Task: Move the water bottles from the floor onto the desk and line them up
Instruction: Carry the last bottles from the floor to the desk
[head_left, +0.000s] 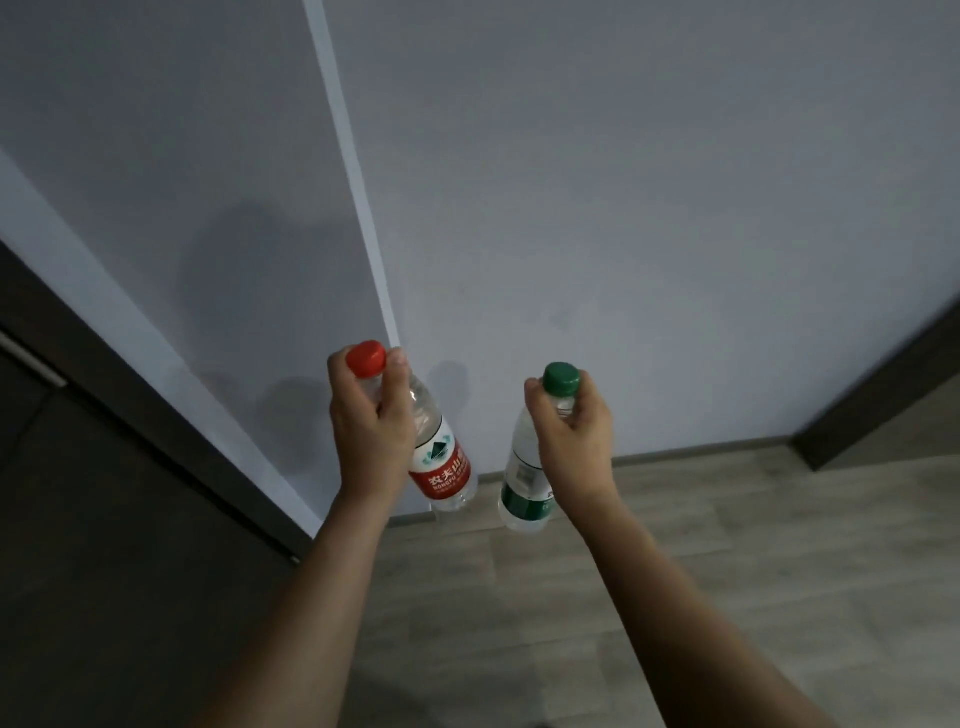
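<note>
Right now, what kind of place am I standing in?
Probably an indoor room at home: a plain pale wall, wood-look floor with a baseboard, and a dark door frame on the left.

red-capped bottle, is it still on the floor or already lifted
Lifted. The left hand grips the red-capped bottle by its neck, and its base hangs in the air above the wooden floor, tilted slightly.

Red-capped bottle (441, 457) label reads "NONGFU" under Chinese characters, green-capped bottle (524, 483) label print too small to read
</note>
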